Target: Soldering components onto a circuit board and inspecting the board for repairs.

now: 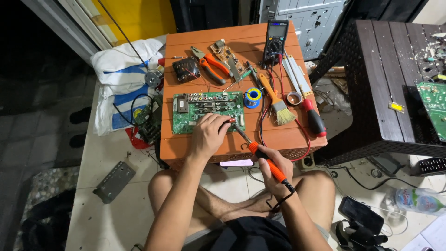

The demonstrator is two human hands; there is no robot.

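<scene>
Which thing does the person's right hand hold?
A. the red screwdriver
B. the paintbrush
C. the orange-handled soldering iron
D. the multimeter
C: the right hand grips the soldering iron by its orange handle, with the tip pointing to the green circuit board, where the left hand rests. The paintbrush, the screwdriver and the multimeter lie on the table.

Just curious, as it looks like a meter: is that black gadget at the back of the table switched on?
Cannot tell. The multimeter lies flat on the orange table, but its screen is too small to read.
</scene>
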